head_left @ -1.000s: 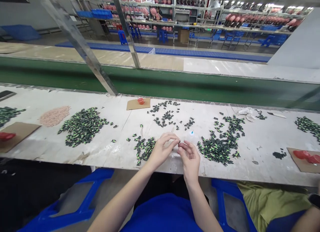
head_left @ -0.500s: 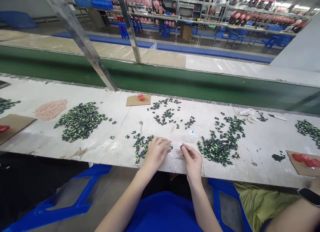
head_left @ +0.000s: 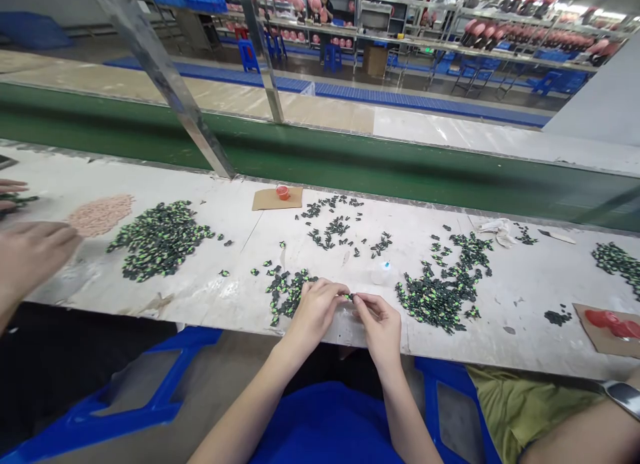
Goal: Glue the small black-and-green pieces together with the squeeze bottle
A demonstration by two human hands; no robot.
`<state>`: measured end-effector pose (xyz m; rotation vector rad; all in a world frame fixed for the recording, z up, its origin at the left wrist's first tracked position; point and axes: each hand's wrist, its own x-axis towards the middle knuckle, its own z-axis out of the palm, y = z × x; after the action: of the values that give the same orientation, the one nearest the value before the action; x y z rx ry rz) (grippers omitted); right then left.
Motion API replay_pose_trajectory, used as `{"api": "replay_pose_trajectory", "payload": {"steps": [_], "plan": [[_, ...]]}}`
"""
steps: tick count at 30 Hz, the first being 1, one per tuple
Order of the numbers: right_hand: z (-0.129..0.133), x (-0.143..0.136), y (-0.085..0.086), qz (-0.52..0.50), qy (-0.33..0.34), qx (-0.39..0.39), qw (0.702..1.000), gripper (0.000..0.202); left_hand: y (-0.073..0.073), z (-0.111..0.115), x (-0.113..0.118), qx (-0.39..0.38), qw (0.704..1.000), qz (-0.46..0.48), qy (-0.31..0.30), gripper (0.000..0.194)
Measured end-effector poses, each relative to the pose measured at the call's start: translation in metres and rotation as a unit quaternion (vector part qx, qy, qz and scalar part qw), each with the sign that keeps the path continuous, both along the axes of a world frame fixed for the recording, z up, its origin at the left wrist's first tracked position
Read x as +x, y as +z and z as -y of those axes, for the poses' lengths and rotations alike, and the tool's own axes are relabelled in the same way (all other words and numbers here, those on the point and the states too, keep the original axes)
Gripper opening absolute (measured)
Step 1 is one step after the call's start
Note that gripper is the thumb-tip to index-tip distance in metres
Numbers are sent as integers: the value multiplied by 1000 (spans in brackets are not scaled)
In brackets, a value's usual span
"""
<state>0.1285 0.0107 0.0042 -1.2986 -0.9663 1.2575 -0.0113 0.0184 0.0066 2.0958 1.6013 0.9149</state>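
Note:
Low over the front of the white table, my left hand [head_left: 315,309] pinches a small black-and-green piece [head_left: 349,297]. My right hand [head_left: 381,321] has thumb and forefinger closed at the right end of that same piece, so the fingertips of both hands nearly meet. A small pile of black-and-green pieces [head_left: 286,292] lies beside and partly behind my left hand. To the right of my right hand spreads a larger pile of such pieces [head_left: 435,297]. Small dark parts [head_left: 336,227] are scattered further back.
A red cup [head_left: 283,193] stands on cardboard [head_left: 265,199] at the back. Another pile [head_left: 160,241] and pink pieces [head_left: 103,214] lie left, near another person's hand [head_left: 37,251]. A person's wrist with a watch [head_left: 623,394] is at right. A metal post [head_left: 200,134] rises behind.
My hands have come together at the piece, where before they were apart with a small dark part at each. Another person's hands have entered at the left edge.

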Motion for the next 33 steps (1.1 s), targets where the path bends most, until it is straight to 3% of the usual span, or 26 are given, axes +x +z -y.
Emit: {"api": "replay_pose_trajectory", "payload": {"steps": [7,13,22,29,33], "plan": [[4,3,9,19,3,27,999,16,13,6,3,24,999,18,-34,20],[10,4,9,67,-17,152,986,5,22,11,0,15,995,89,-41,15],[14,10,14,189,-27,358,914,14,29,18,4,-95,952,290,-26,14],[22,14,23,271,-19,450,850,23,41,23,7,-130,938,321,-9,14],[22,15,22,312,-22,476,822,23,38,23,8,-135,940,315,0,13]]}}
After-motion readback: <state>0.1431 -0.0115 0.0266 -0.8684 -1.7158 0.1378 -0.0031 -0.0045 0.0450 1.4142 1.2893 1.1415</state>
